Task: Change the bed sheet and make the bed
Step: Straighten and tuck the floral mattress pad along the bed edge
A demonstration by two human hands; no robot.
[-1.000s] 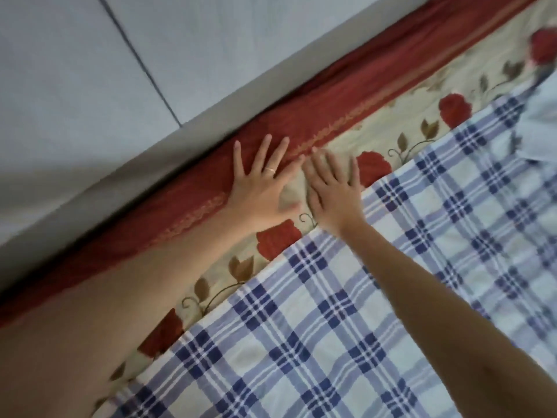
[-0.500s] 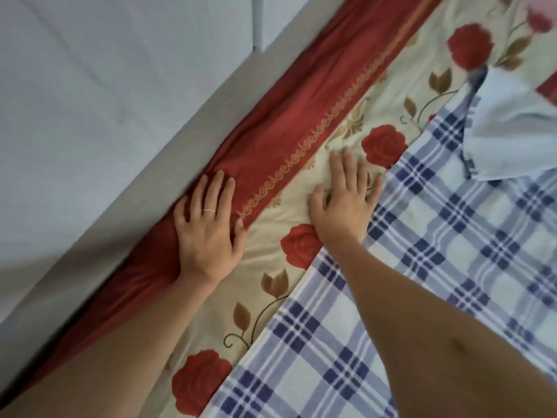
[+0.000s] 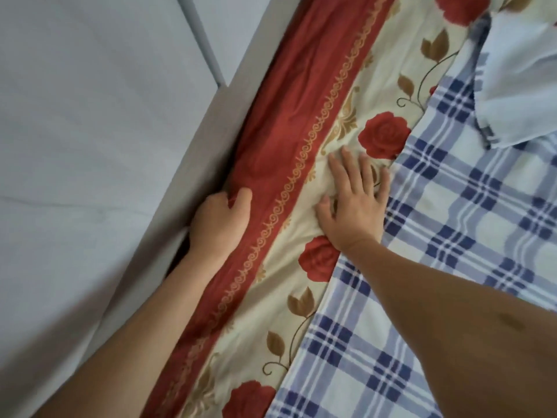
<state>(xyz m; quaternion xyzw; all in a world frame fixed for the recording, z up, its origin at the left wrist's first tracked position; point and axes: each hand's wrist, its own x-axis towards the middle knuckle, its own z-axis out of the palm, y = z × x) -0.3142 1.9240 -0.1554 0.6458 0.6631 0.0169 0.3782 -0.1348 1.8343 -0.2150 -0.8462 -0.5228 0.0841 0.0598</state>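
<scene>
Tucking red border of floral sheet [image 3: 277,116] down beside grey bed frame [image 3: 223,116] with left hand [image 3: 220,224]; cannot tell whether pinching or pushing. Pressing cream cloth just inboard with flat, spread right hand [image 3: 352,206], beside plaid blanket [image 3: 452,236]. Hold taut; feed border down evenly.

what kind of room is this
Probably a bedroom: a rose-print bed sheet with a red border is spread out beside a pale wall, and a blue plaid blanket lies over part of it.
</scene>
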